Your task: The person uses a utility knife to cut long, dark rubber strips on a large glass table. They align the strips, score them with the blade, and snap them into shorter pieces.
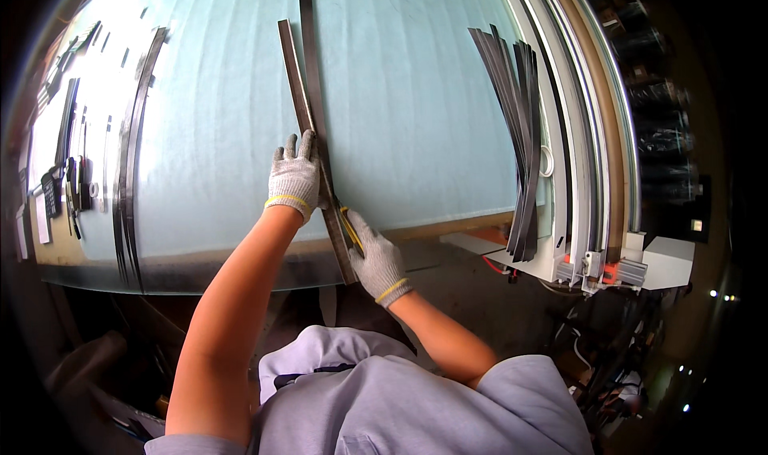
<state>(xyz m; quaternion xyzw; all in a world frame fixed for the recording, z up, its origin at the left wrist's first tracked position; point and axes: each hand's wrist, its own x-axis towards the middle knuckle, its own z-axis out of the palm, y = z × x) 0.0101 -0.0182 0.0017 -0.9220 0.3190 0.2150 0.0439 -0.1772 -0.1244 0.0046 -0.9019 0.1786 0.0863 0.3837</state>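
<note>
My left hand (294,175), in a grey knit glove with a yellow cuff, lies with fingers stretched out on a narrow metal straightedge (295,79), pressing it down. Under and beside that bar runs a long dark strip (310,47), reaching from the table's far side to its front edge. My right hand (378,263), gloved the same way, is closed around a yellow and black utility knife (350,228). The knife points away from me, close along the right side of the strip. Its blade tip is too small to make out.
A pale blue-green sheet covers the table (416,135). Several loose dark strips (520,135) lie at the right, with more strips (132,151) at the left. Tools and a calculator (50,193) sit far left. White rails (588,135) border the right side.
</note>
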